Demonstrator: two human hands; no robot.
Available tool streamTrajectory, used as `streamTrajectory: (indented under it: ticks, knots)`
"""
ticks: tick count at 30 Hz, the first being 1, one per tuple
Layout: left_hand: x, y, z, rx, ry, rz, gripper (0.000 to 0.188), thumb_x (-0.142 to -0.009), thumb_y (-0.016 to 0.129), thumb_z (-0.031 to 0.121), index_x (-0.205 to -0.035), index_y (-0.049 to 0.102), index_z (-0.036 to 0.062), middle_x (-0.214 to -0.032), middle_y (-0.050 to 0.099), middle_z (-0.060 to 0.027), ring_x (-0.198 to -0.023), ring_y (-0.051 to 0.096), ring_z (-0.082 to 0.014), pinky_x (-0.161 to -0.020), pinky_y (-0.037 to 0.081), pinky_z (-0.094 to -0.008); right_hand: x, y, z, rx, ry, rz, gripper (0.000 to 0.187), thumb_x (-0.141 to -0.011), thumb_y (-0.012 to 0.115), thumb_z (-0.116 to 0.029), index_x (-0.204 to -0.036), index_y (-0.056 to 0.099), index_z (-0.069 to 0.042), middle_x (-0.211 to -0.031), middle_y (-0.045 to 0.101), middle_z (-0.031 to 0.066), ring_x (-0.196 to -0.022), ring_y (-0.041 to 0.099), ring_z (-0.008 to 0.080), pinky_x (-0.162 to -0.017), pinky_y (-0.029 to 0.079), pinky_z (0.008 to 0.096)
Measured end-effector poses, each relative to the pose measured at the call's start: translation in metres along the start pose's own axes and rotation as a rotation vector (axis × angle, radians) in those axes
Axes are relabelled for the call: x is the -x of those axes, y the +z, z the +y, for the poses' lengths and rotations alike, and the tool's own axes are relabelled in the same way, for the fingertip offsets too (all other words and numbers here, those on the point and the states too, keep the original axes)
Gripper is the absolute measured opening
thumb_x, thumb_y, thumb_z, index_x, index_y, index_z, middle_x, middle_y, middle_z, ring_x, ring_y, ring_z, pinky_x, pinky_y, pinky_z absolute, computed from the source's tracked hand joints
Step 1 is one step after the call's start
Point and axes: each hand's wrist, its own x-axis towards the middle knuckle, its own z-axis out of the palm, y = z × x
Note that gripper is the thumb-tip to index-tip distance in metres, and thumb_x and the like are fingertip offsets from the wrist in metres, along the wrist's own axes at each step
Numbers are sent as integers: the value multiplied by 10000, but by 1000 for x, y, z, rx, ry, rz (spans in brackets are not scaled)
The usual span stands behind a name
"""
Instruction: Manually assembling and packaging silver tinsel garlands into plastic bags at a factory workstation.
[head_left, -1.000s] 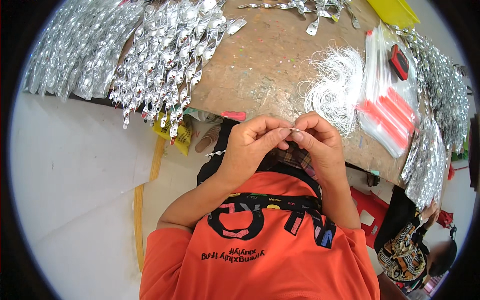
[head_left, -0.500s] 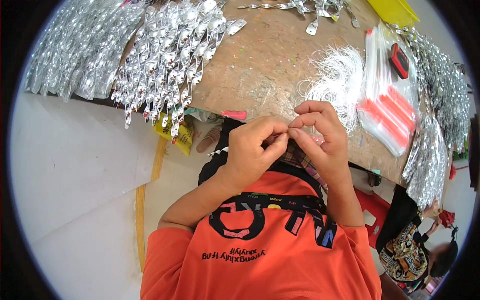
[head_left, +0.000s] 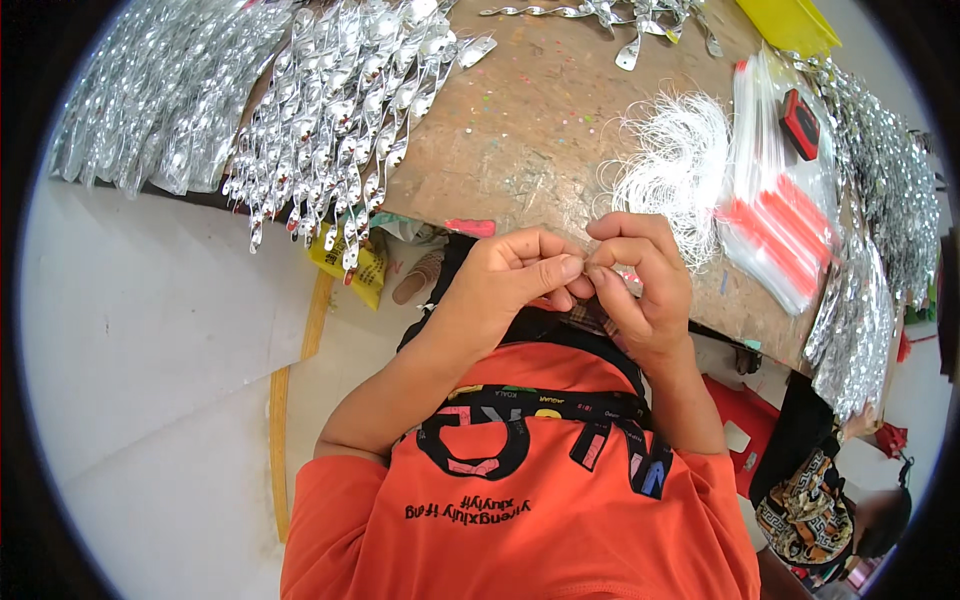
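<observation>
My left hand (head_left: 520, 278) and my right hand (head_left: 648, 280) meet just over the table's near edge, fingertips touching. Thumb and fingers of each are pinched together. Whatever lies between them is too small to make out. Just beyond my right hand is a loose bundle of thin white string (head_left: 668, 165). A small pink-red piece (head_left: 470, 227) lies at the table edge, beyond my left hand. Twisted silver metallic strips (head_left: 335, 120) are heaped at the left and hang over the edge.
Clear plastic sleeves with red ends (head_left: 780, 235) lie at the right under a red-and-black box (head_left: 799, 124). More silver strips (head_left: 860, 290) line the far right. A yellow bin (head_left: 795, 25) stands at the back. Another person (head_left: 815, 520) sits at the lower right.
My left hand has turned, so its thumb now lies across the fingers with more fingers showing. My right hand has shifted slightly; the fingertips still meet.
</observation>
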Motion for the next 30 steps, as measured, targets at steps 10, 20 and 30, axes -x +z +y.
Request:
streamTrajectory:
  ticks: [10,20,30]
  knots:
    - [4,0,5,-21,53,-42,106,-823,603,97,-885,597,10,-768,617,-44,-687,584,-97,-607,431,-190,6,-1,7,-131,128,93,146,-705,662,-23,-838,623,-68,-815,622,48,-766,564,214,-724,419,313]
    - [3,7,-2,-93,121,33,92,-839,583,88,-890,592,11,-762,617,-44,-679,574,-81,-609,426,-182,6,1,5,30,-119,54,153,-724,640,19,-851,581,-45,-789,620,55,-689,561,184,-654,388,290]
    - [2,6,0,1,4,-1,133,-831,606,113,-917,601,12,-751,610,-23,-613,537,-61,-550,400,-170,12,8,7,-212,118,130,39,-850,527,-29,-876,501,-41,-823,530,71,-639,499,139,-608,377,248]
